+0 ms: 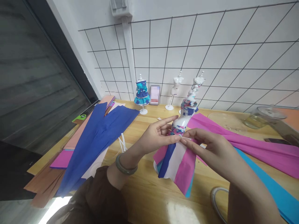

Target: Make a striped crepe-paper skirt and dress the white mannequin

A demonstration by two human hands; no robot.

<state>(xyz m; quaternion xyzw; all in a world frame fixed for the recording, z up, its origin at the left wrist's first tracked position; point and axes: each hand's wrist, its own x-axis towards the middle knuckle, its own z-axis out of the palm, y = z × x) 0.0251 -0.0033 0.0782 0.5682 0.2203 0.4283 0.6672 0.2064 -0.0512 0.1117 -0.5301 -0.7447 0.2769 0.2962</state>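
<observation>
Both hands hold a small white dress-form mannequin (185,120) tilted above the table. Scraps of pink, blue and white stick to its torso. Around its lower part hangs a striped paper skirt (178,161) in pink, white, dark blue and light blue. My left hand (157,133) wraps the waist from the left, its thumb pressing the skirt's top edge. From the right, my right hand (205,144) pinches that same edge between thumb and fingers. The mannequin's stand is hidden under the skirt.
Dark blue paper (100,127) lies left; pink paper (233,133) and light blue paper (268,183) lie right. At the back stand a mannequin in a blue dress (141,93), a phone (154,95) and bare mannequins (177,85). A tape roll (213,199) is near the front, a glass jar (257,118) far right.
</observation>
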